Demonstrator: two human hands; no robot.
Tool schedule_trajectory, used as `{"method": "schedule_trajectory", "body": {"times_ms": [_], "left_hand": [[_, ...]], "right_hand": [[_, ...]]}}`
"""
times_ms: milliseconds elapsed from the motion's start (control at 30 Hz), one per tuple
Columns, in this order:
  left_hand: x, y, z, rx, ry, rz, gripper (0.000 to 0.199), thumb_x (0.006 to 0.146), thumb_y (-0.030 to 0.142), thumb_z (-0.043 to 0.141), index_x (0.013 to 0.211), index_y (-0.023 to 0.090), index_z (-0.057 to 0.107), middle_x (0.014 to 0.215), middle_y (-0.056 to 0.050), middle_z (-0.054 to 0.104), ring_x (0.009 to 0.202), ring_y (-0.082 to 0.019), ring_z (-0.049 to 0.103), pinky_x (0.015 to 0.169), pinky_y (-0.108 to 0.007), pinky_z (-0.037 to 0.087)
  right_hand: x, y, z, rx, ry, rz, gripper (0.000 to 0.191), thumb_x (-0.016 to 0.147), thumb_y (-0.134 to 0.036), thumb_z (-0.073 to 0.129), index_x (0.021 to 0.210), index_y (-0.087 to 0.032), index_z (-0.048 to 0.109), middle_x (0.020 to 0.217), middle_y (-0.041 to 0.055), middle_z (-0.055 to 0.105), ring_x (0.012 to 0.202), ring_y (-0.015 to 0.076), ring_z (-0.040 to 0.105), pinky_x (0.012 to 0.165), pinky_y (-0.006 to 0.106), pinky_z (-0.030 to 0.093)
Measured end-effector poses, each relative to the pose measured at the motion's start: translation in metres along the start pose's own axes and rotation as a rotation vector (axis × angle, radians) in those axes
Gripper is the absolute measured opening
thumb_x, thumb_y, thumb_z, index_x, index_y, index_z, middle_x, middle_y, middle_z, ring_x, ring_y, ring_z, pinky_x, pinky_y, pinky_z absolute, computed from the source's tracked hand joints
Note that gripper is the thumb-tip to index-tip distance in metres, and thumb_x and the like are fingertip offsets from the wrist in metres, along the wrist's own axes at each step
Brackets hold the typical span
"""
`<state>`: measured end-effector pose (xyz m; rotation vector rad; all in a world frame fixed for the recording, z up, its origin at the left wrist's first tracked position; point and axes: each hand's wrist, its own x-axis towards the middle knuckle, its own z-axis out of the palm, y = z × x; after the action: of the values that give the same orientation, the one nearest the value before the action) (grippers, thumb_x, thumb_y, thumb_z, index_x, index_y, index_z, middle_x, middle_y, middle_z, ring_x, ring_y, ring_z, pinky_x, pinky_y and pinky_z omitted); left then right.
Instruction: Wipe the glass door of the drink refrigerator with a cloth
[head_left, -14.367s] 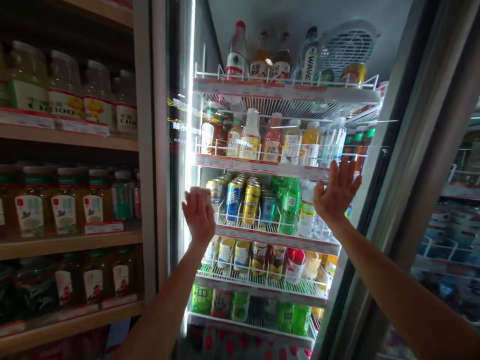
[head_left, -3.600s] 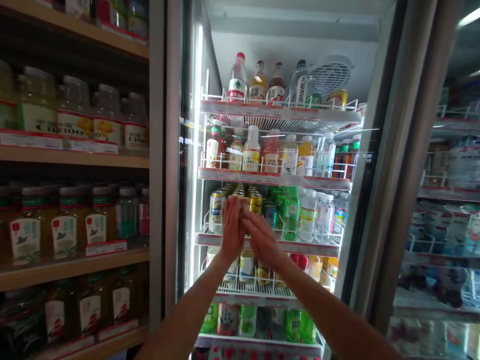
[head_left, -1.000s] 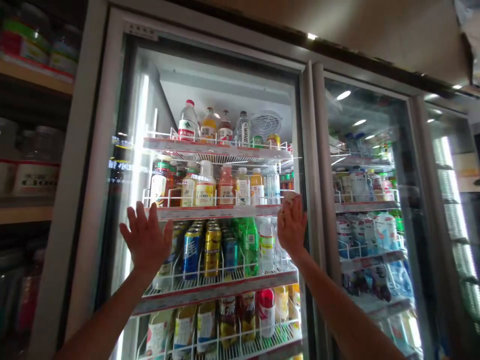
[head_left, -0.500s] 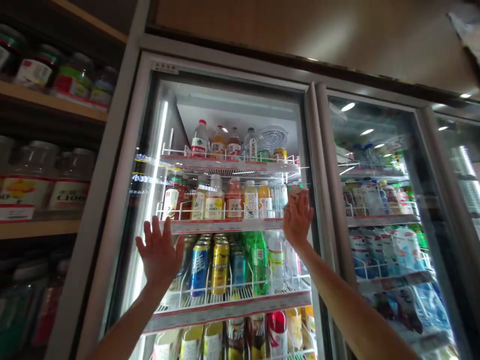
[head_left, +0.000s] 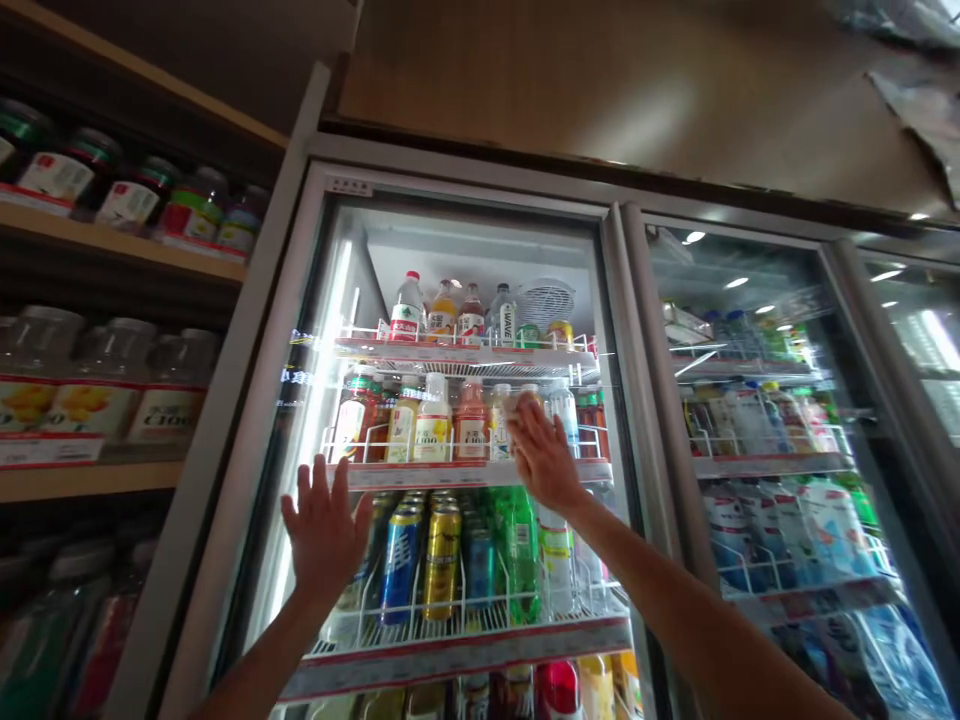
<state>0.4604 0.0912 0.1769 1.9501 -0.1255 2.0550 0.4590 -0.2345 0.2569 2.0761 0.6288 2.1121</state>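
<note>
My left hand (head_left: 324, 535) is raised, fingers spread, palm toward the glass door (head_left: 465, 230) of a drinks fridge. It appears to rest on the pane at the lower left. My right hand (head_left: 546, 455) is up against the same glass, in front of the second shelf of bottles. Under its fingers is a small pale cloth (head_left: 516, 408), mostly covered by the hand and blurred. Behind the pane stand a white-capped bottle (head_left: 432, 420), blue cans (head_left: 400, 565), gold cans (head_left: 442, 562) and green bottles (head_left: 520, 550).
To the right is a second fridge door (head_left: 750, 320) with more drinks behind it. A door frame (head_left: 652, 400) runs between the two. On the left, wooden shelves (head_left: 90, 480) carry jars and bottles. A brown panel (head_left: 525, 80) spans the top.
My right hand has moved left across the glass with the pale cloth, away from the door's right edge. The left hand stays at about the same place; the view has tilted up slightly.
</note>
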Motion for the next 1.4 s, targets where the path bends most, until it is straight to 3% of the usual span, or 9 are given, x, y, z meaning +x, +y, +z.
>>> {"method": "schedule_trajectory", "body": {"times_ms": [67, 233, 433, 633, 867, 1067, 1133, 1300, 1400], "left_hand": [[0.006, -0.002, -0.004, 0.000, -0.019, -0.001, 0.059, 0.090, 0.045, 0.032, 0.143, 0.017, 0.028, 0.148, -0.019, 0.028, 0.140, -0.033, 0.019, 0.107, -0.058, 0.019], [0.039, -0.006, -0.010, 0.022, -0.056, 0.041, 0.058, 0.090, 0.046, 0.029, 0.139, 0.015, 0.036, 0.149, -0.018, 0.028, 0.140, -0.032, 0.020, 0.109, -0.056, 0.019], [0.076, 0.001, -0.001, 0.024, -0.072, 0.079, 0.060, 0.090, 0.046, 0.026, 0.136, 0.012, 0.040, 0.149, -0.018, 0.028, 0.140, -0.033, 0.019, 0.110, -0.057, 0.014], [0.074, 0.002, 0.004, -0.015, -0.056, 0.064, 0.056, 0.091, 0.044, 0.029, 0.139, 0.016, 0.037, 0.150, -0.015, 0.026, 0.142, -0.029, 0.015, 0.112, -0.054, 0.010], [0.074, 0.005, -0.001, 0.056, -0.103, 0.058, 0.058, 0.092, 0.045, 0.025, 0.139, 0.013, 0.036, 0.150, -0.015, 0.025, 0.141, -0.030, 0.015, 0.111, -0.055, 0.013], [0.075, 0.004, -0.006, 0.117, -0.168, 0.072, 0.057, 0.091, 0.043, 0.028, 0.140, 0.014, 0.036, 0.150, -0.014, 0.025, 0.141, -0.031, 0.017, 0.111, -0.055, 0.018], [0.075, 0.004, -0.008, 0.118, -0.174, 0.080, 0.057, 0.091, 0.043, 0.029, 0.140, 0.014, 0.035, 0.151, -0.014, 0.024, 0.141, -0.031, 0.017, 0.111, -0.056, 0.018], [0.076, 0.004, -0.012, 0.126, -0.200, 0.081, 0.057, 0.091, 0.043, 0.031, 0.141, 0.015, 0.033, 0.151, -0.013, 0.023, 0.141, -0.031, 0.016, 0.111, -0.056, 0.019], [0.077, 0.006, -0.014, 0.139, -0.232, 0.070, 0.056, 0.091, 0.041, 0.032, 0.141, 0.016, 0.033, 0.151, -0.013, 0.023, 0.141, -0.031, 0.017, 0.110, -0.057, 0.021]], "right_hand": [[0.001, 0.006, -0.003, -0.005, -0.023, -0.040, 0.045, 0.089, -0.022, 0.038, 0.133, -0.024, 0.046, 0.148, 0.0057, 0.035, 0.139, 0.0206, 0.024, 0.112, 0.047, 0.020], [0.016, 0.040, -0.004, -0.146, 0.192, 0.523, 0.042, 0.092, -0.027, 0.032, 0.128, -0.015, 0.053, 0.146, 0.0172, 0.035, 0.137, 0.0296, 0.028, 0.103, 0.054, 0.029], [0.016, 0.008, 0.001, -0.014, 0.005, -0.067, 0.041, 0.091, -0.023, 0.037, 0.130, -0.025, 0.050, 0.148, 0.0060, 0.035, 0.140, 0.0204, 0.023, 0.111, 0.046, 0.020], [0.040, 0.025, 0.000, -0.099, 0.147, 0.450, 0.044, 0.093, -0.027, 0.031, 0.131, -0.016, 0.049, 0.148, 0.0147, 0.033, 0.138, 0.0290, 0.027, 0.106, 0.055, 0.025], [0.043, -0.035, 0.007, 0.015, -0.118, -0.252, 0.046, 0.091, -0.029, 0.037, 0.137, -0.026, 0.041, 0.151, 0.0010, 0.030, 0.141, 0.0203, 0.019, 0.114, 0.047, 0.014], [0.072, -0.002, 0.005, -0.010, 0.087, 0.434, 0.047, 0.091, -0.026, 0.030, 0.136, -0.017, 0.044, 0.150, 0.0120, 0.029, 0.139, 0.0315, 0.022, 0.106, 0.061, 0.020], [0.076, -0.024, 0.008, 0.010, 0.041, 0.327, 0.047, 0.091, -0.024, 0.032, 0.136, -0.018, 0.044, 0.150, 0.0106, 0.031, 0.139, 0.0299, 0.022, 0.108, 0.058, 0.020], [0.046, -0.069, 0.011, 0.070, -0.118, -0.307, 0.050, 0.089, -0.026, 0.041, 0.139, -0.025, 0.037, 0.151, 0.0011, 0.030, 0.141, 0.0202, 0.020, 0.115, 0.045, 0.014], [0.034, -0.043, 0.009, 0.027, 0.017, -0.024, 0.048, 0.092, -0.026, 0.035, 0.140, -0.027, 0.036, 0.150, 0.0034, 0.032, 0.139, 0.0224, 0.025, 0.112, 0.051, 0.016]]}}
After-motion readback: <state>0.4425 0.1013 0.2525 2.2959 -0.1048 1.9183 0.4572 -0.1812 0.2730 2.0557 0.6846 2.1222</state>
